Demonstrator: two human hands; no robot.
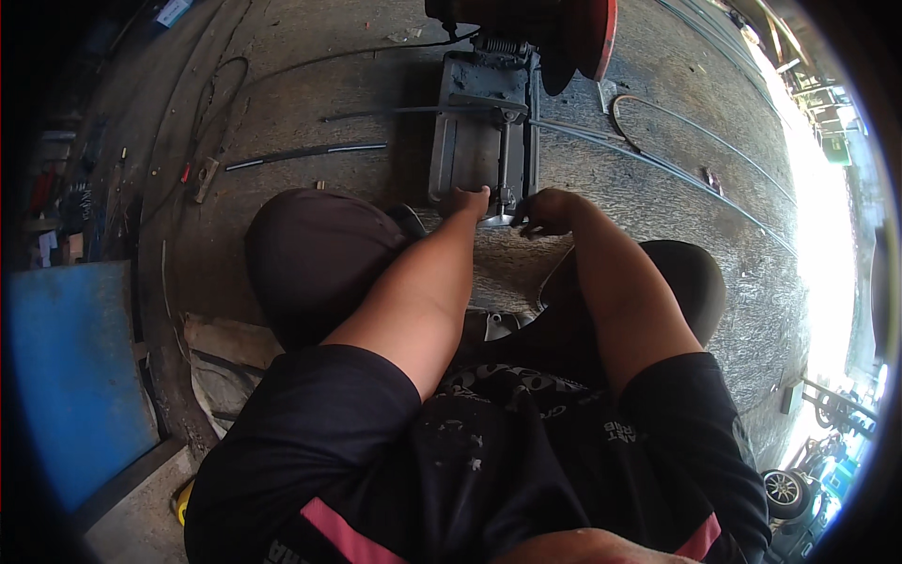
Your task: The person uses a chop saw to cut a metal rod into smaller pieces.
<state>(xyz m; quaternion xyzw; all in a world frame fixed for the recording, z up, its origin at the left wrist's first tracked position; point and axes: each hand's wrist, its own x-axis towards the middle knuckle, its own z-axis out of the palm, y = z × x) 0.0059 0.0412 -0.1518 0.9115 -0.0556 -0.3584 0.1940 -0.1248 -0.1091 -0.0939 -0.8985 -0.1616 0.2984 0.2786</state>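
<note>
In front of my knees stands a cut-off saw, its metal base (459, 155) lying lengthwise away from me. My left hand (469, 201) grips the near end of the base, thumb on top and the other fingers mostly hidden. Along the base runs the vise screw (505, 169), with a pale crank handle (497, 221) at its near end. My right hand (551, 212) is at the handle's right end, fingers curled down around it. Across the vise lies a thin metal rod (404, 111). The dark cutting disc (560, 70) is raised beside a red-edged guard (609, 38).
Long thin rods (676, 177) stretch right from the saw over the rough floor. A dark metal strip (305, 155) lies to the left, near a cable (348, 56). A blue panel (75, 376) stands at far left. A wheel (785, 493) shows at lower right.
</note>
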